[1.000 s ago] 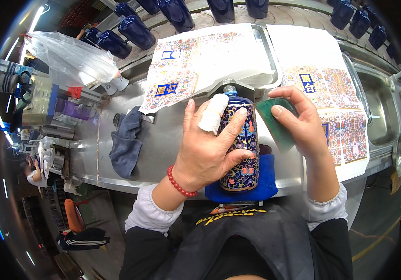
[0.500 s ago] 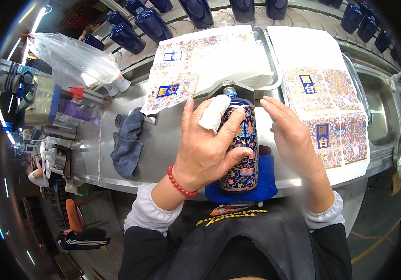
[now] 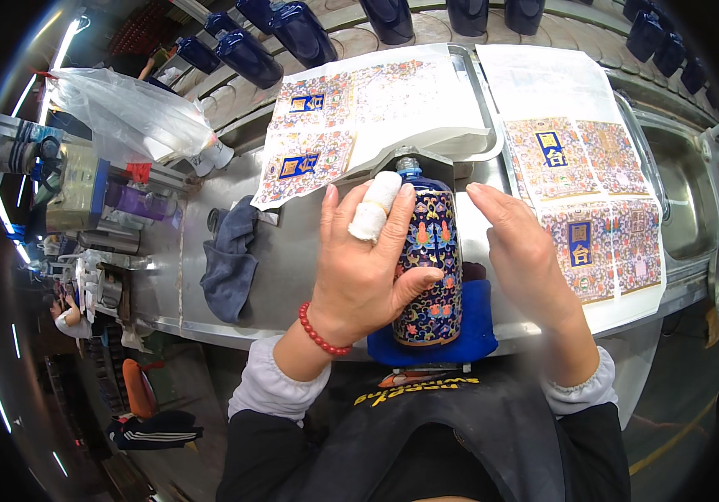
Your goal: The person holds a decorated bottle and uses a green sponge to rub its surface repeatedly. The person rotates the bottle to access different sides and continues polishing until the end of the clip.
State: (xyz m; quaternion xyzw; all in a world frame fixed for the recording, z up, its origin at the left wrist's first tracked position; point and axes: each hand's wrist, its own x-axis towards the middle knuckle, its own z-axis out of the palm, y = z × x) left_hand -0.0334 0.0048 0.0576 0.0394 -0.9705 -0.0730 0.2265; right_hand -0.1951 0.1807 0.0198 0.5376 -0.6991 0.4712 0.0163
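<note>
A dark blue bottle (image 3: 431, 289) with a colourful floral pattern lies on a blue cushion (image 3: 478, 322), its neck at a metal rest (image 3: 426, 159). My left hand (image 3: 359, 259) lies along the bottle's left side, fingers spread, with thumb and index fingertips against it. White wrapping (image 3: 373, 213) covers one of that hand's fingers. To the right of the bottle, apart from it, is my right hand (image 3: 527, 259). Its index finger is stretched out; the other fingers are mostly hidden, and nothing shows in it.
Patterned decal sheets lie beyond the bottle, one on the left (image 3: 313, 138) and one on the right (image 3: 581, 171). A grey cloth (image 3: 230, 263) rests on the metal table at left. Plain blue bottles (image 3: 302, 33) line a conveyor (image 3: 347, 46) behind. A sink (image 3: 685, 192) is at right.
My left hand has shifted slightly left, baring more of the bottle's upper pattern. The bottles on the conveyor have moved to the right. My right hand has barely moved.
</note>
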